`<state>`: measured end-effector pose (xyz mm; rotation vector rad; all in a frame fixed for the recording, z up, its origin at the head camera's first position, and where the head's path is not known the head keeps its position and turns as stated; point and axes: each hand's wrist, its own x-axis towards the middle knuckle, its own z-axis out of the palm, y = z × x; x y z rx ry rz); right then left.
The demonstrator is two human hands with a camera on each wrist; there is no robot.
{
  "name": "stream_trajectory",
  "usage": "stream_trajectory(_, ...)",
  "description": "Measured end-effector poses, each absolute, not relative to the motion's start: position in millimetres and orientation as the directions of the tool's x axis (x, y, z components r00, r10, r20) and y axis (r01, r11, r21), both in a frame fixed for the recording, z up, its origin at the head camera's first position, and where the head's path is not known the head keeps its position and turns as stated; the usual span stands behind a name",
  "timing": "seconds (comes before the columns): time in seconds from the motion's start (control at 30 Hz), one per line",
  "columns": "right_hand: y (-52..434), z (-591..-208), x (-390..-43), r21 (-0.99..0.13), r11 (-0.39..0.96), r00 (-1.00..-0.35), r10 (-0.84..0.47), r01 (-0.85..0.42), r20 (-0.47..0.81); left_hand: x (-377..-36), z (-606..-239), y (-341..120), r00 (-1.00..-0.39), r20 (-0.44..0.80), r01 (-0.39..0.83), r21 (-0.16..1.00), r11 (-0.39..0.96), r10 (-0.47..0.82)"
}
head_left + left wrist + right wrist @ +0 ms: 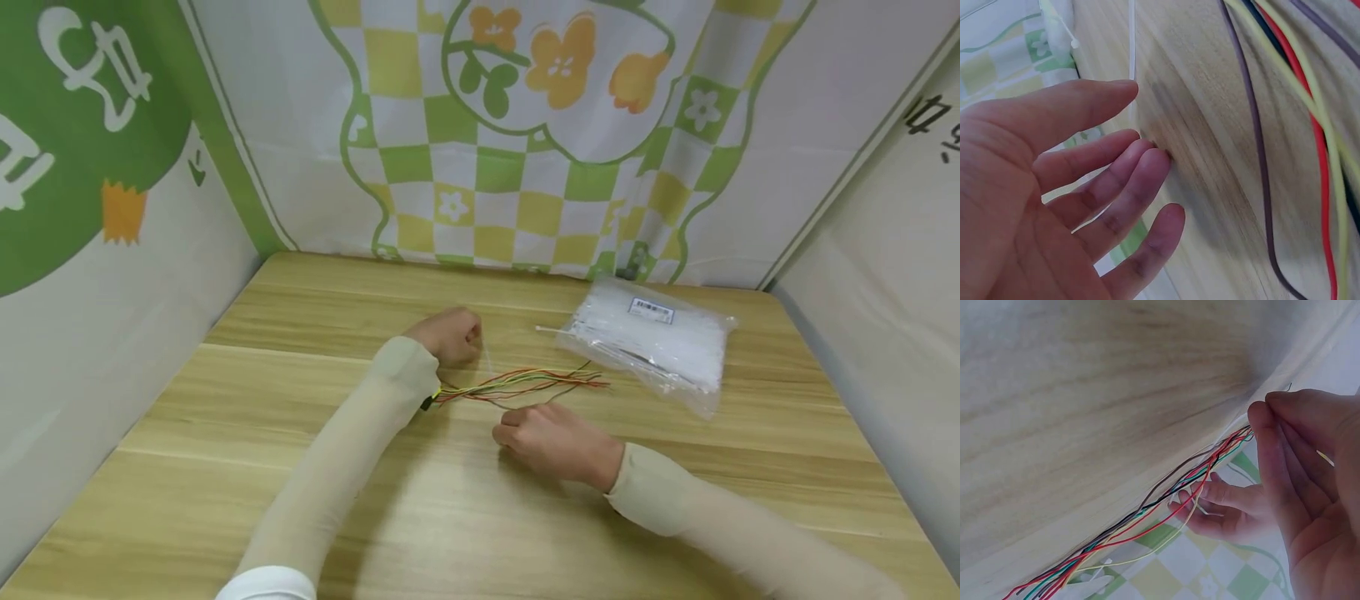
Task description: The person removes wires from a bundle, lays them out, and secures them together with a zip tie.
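A bundle of thin coloured wires (525, 382), red, yellow, green and dark, lies across the table. A white cable tie (1132, 44) runs beside it. My left hand (450, 335) is just beyond the wires. In the left wrist view its fingers (1141, 178) are loosely bent, with a gap between thumb and index finger where the tie passes; whether it touches them is unclear. On the near side of the wires, my right hand (558, 442) pinches the tie between thumb and index fingertips, as the right wrist view (1310, 469) of the hand shows.
A clear plastic bag of white cable ties (651, 333) with a barcode label lies at the back right. One loose tie (551, 329) sticks out to its left. Printed cloth walls (502, 192) enclose the wooden table (247, 333) at the back and sides.
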<state>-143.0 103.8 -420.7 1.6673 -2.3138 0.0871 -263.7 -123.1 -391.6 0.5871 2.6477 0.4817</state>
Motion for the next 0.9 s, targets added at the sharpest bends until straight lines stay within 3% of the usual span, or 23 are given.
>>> stream_trajectory(0.9, 102.6, -422.1, -144.6, 0.122, 0.320, -0.285, -0.928, -0.940, 0.239, -266.0, -397.0, -120.3, -0.849, -0.287, 0.299, 0.431, 0.851, 0.444)
